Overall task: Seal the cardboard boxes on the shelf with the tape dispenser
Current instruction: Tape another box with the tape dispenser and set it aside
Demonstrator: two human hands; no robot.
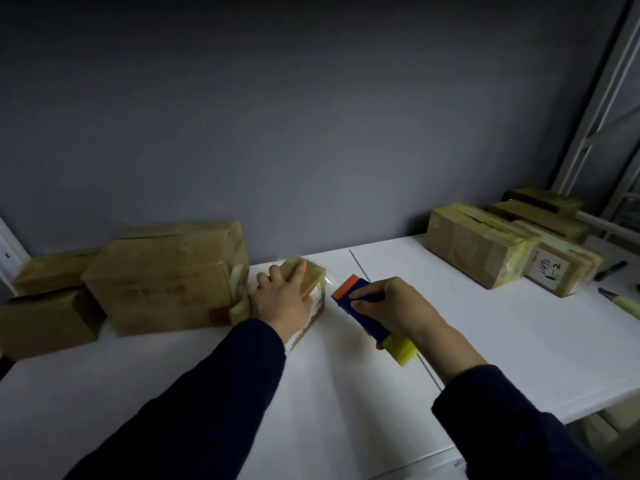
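Just one wide head view: the shelf [346, 393] is looked down on from close up, wall [311, 116] faced beyond.

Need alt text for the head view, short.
A person's left hand rests on a small cardboard box on a white shelf while the right hand grips a blue and orange tape dispenser beside it. Larger boxes stand to its left and taped boxes at the far right, against a grey wall.

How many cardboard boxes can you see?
8. At left: a large box and two smaller boxes. One small box under the left hand. Four more boxes at far right. Others may be hidden.
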